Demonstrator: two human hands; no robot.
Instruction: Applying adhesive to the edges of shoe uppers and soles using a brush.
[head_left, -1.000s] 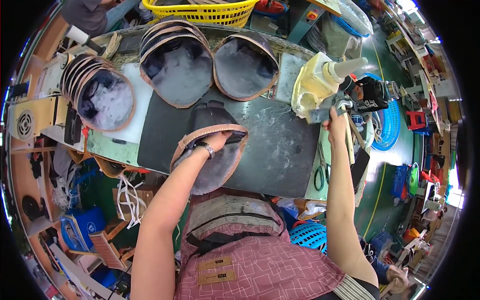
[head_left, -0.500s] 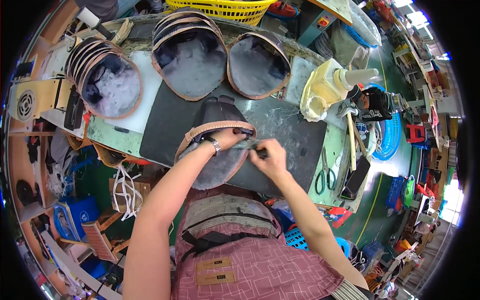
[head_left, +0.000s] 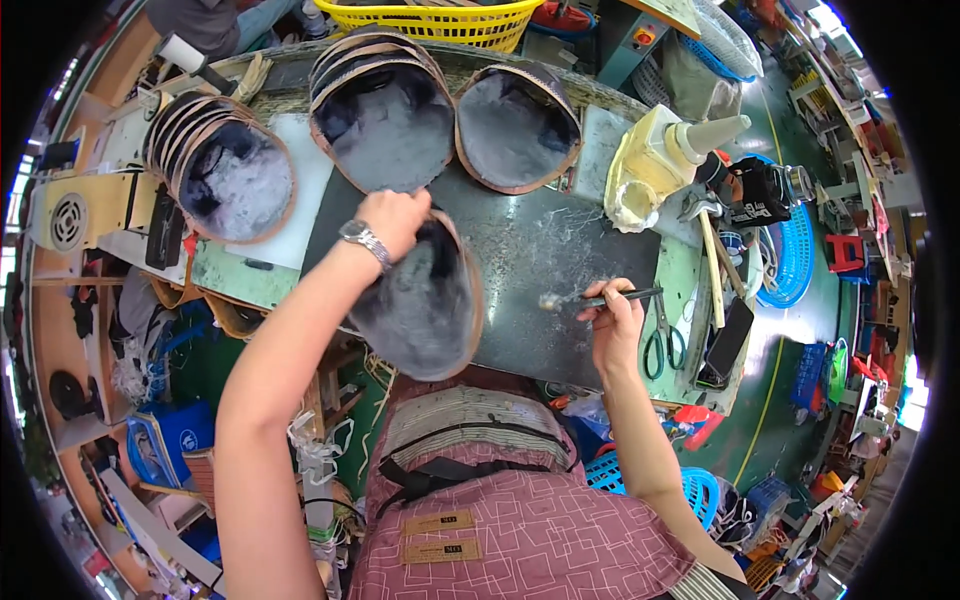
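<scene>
A dark, cup-shaped piece (head_left: 425,310) with a tan rim and greyish inside stands tilted at the near edge of the black mat (head_left: 530,260). My left hand (head_left: 395,222) grips its upper rim, fingers closed over the edge. To the right, my right hand (head_left: 617,322) holds a slim dark-handled brush (head_left: 632,296) in a pinch, its pale tip pointing left over the mat, apart from the piece. Similar pieces stand behind: one stack (head_left: 240,185) at left, another stack (head_left: 385,125) in the middle, and one piece (head_left: 515,130) right of it.
A cream glue-crusted container (head_left: 650,165) with a cone nozzle stands at the mat's right back. Green-handled scissors (head_left: 664,345), a hammer (head_left: 708,240) and a black phone-like slab (head_left: 728,342) lie along the right edge. A yellow basket (head_left: 430,22) is beyond the bench.
The piece has turned so its inside faces up more. My left hand has come out of it to its upper rim. My right hand has drawn away rightward with the brush.
</scene>
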